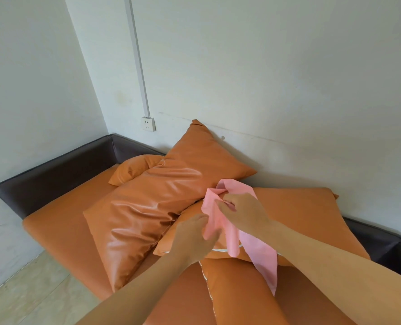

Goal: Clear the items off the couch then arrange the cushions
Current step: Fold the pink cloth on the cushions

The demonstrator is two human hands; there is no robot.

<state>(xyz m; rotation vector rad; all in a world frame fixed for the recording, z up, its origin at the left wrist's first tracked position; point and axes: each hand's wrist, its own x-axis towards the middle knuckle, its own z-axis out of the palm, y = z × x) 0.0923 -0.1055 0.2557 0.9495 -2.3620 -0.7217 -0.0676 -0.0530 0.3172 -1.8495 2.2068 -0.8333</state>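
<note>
A pink cloth hangs over the pile of orange cushions on the couch. My right hand grips its upper bunched part. Below and to the left, my left hand pinches its lower left edge. A large shiny orange cushion lies slanted across the seat, and a small orange cushion sits behind it at the back. Another flat orange cushion lies on the right, and one with white piping is nearest me, partly hidden by my arms.
The couch has a dark brown back and arm and stands in a corner of white walls. A wall socket sits above the backrest. Pale floor shows at the lower left.
</note>
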